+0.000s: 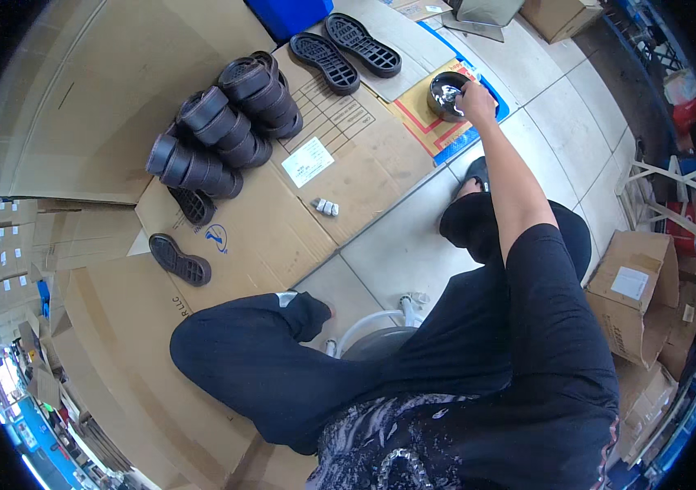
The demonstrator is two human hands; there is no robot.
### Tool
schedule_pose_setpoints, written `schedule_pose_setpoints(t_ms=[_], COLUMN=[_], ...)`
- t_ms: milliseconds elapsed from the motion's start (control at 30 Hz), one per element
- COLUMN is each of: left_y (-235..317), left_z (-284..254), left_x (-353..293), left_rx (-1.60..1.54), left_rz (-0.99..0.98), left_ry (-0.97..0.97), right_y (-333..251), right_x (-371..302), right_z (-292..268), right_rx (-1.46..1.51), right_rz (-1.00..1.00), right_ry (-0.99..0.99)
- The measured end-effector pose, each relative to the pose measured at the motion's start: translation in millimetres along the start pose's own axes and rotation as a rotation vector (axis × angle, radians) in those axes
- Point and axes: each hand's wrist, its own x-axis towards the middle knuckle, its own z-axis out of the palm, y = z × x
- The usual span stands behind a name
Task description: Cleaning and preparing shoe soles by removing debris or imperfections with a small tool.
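Note:
My right hand [477, 104] reaches far forward to a dark, shiny bowl [446, 95]. Its fingers are closed at the bowl's right rim, and whatever they may pinch is hidden. My left hand does not show. Left of the bowl, two dark brown shoe soles [325, 63] lie side by side with their gridded faces up. Several dark brown strapped shoe pieces [219, 126] are bunched in rows farther left. Another sole [193, 206] is partly covered by them, and a single sole [180, 260] lies nearer to me.
Flattened cardboard [274, 224] covers the floor, with a white paper label [308, 162] and small pale lumps [326, 207] on it. Under the bowl is a yellow and blue sheet [420, 114]. A blue box [289, 15] stands at the back; an opened carton [633, 294] is at right.

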Motion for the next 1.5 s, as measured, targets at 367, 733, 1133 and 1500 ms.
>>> schedule_pose_setpoints(t_ms=[367,733,1133,1500], left_y=[-40,-111,-14,-12], left_z=[-48,-20,34,31], left_x=[-96,-125,-59,-54], left_rx=[-0.458,-0.877,-0.838,-0.853], left_rz=[-0.063,-0.101,0.176,0.331], left_ry=[0.172,-0.792,-0.903,-0.800], right_y=[47,21,-188,-308], right_x=[-20,-103,-312,-383], right_z=[13,-25,-185,-197], right_rx=[1.002,2.117,2.047,1.814], right_rz=[0.576,0.764,0.075,0.033], right_ry=[0.049,-0.287,-1.143,-1.131])
